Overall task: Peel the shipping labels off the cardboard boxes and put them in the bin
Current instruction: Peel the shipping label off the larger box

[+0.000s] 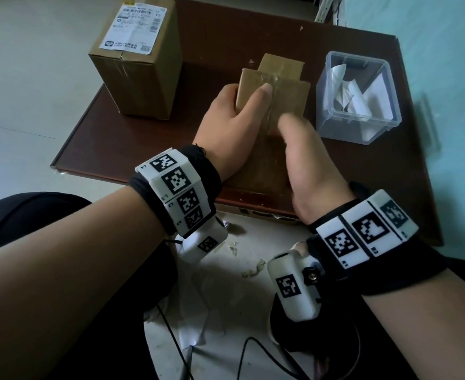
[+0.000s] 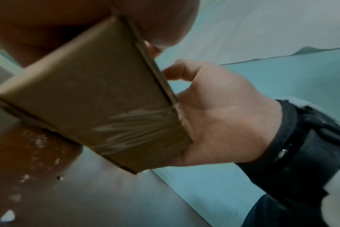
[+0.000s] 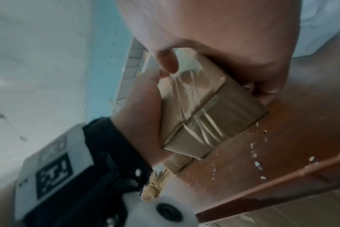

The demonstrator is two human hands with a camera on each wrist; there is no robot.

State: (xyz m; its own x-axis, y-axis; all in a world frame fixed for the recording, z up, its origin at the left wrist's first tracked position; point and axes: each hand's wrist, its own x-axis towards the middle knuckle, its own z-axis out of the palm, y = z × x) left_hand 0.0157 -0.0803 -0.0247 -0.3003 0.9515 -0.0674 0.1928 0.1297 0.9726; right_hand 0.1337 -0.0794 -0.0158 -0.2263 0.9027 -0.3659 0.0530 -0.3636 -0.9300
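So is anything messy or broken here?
Yes. Torn scraps lie on the floor by the person's wrists, and white flecks dot the brown table. The small box, gripped by the left hand and right hand, has wrinkled tape.

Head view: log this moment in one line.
left hand grips small cardboard box | right hand holds same box | taller box's shipping label unpeeled | bin holds peeled labels

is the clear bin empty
No, the clear bin beside the hands already holds several peeled white labels.
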